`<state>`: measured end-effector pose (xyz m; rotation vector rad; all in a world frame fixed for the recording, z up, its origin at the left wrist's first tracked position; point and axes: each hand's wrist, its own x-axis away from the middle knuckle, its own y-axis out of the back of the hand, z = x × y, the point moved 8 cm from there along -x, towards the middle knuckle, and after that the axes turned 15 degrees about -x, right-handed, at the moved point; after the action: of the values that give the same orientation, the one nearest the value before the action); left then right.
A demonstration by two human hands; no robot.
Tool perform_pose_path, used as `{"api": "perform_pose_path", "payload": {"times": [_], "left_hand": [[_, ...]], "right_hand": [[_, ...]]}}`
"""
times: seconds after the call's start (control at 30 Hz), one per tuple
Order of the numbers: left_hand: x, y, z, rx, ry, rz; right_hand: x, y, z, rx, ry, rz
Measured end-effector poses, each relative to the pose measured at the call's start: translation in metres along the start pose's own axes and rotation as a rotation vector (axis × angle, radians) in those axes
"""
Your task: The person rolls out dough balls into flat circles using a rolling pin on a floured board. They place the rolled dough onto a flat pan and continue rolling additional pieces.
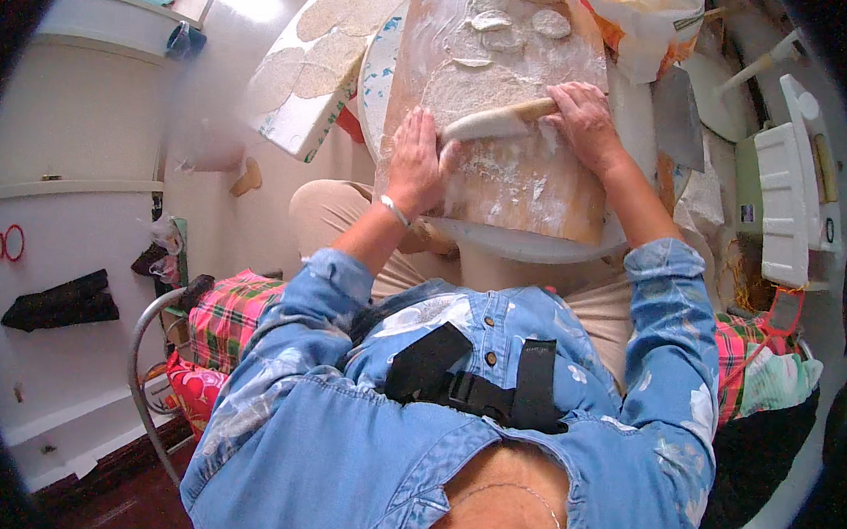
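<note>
A wooden rolling pin [499,121] lies slanted over the near edge of a flat sheet of dough [476,88], on a floured wooden board [570,207]. My right hand [582,118] grips its bare right end. My left hand [420,156] is at the left end, fingers stretched forward; whether the fingers close around the pin is hard to tell. Part of the pin seems wrapped in dough or thick with flour. Small dough rounds [551,24] lie at the far part of the board, and loose flour [507,175] is scattered nearer me.
Rolled dough sheets [326,58] lie on a white foam slab [302,132] at the left. The board rests on a round table [539,250]. A plastic bag [641,24] stands at the back right, near a grey metal sheet [679,120]. White foam lids [786,204] are farther right.
</note>
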<state>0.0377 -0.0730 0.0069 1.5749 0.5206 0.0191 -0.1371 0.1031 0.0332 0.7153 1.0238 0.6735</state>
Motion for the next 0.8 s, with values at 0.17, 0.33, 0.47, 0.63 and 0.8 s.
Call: {"api": "perform_pose_path", "payload": {"times": [0.17,0.33,0.47,0.63,0.8], "left_hand": [[0.043,0.027,-0.028,0.012,-0.09,0.019],[-0.017,0.031,-0.01,0.247,-0.117,0.011],[-0.058,-0.02,-0.032,0.271,-0.436,0.21],[-0.11,-0.057,-0.034,-0.17,-0.511,0.244],[-0.153,-0.052,0.024,-0.416,-0.219,0.133]], "right_hand": [[0.04,0.017,0.015,-0.007,0.022,0.093],[0.071,0.051,0.007,-0.155,-0.283,0.03],[0.083,0.067,-0.001,-0.337,-0.557,-0.172],[0.102,0.055,0.0,-0.473,-0.713,-0.259],[0.098,0.047,0.009,-0.439,-0.639,-0.223]]}}
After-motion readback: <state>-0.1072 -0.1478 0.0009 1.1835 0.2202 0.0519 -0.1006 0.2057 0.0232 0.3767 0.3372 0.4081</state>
